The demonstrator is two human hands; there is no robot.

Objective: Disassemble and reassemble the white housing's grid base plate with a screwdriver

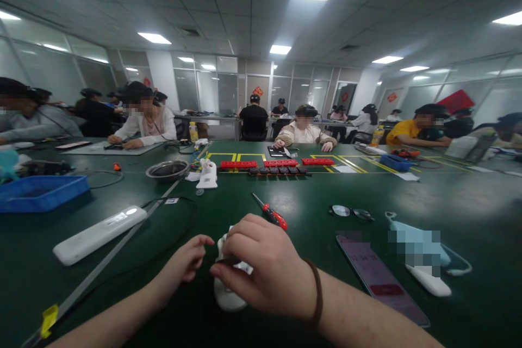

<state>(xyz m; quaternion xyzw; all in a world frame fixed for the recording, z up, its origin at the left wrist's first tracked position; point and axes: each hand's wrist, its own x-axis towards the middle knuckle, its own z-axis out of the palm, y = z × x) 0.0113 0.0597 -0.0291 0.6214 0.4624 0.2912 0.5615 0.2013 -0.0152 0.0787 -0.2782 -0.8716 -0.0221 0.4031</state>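
Observation:
My right hand (261, 266) arches over a white plastic part (229, 298) on the table and covers much of it. Between its thumb and fingers is a thin dark piece (227, 261), mostly hidden, so its kind cannot be made out. My left hand (188, 260) is just left of the white part, index finger stretched toward it and the other fingers loosely curled; nothing shows in it. Beyond my right hand lies a red and black screwdriver (274, 216), its shaft pointing away to the left.
Left are a white elongated device (100, 235), a blue tray (43, 194) and a metal bowl (167, 169). A white plastic assembly (207, 175) and red strips (280, 163) sit ahead. Glasses (351, 212), a phone (379, 280) and a face mask (420, 239) lie right. People sit around.

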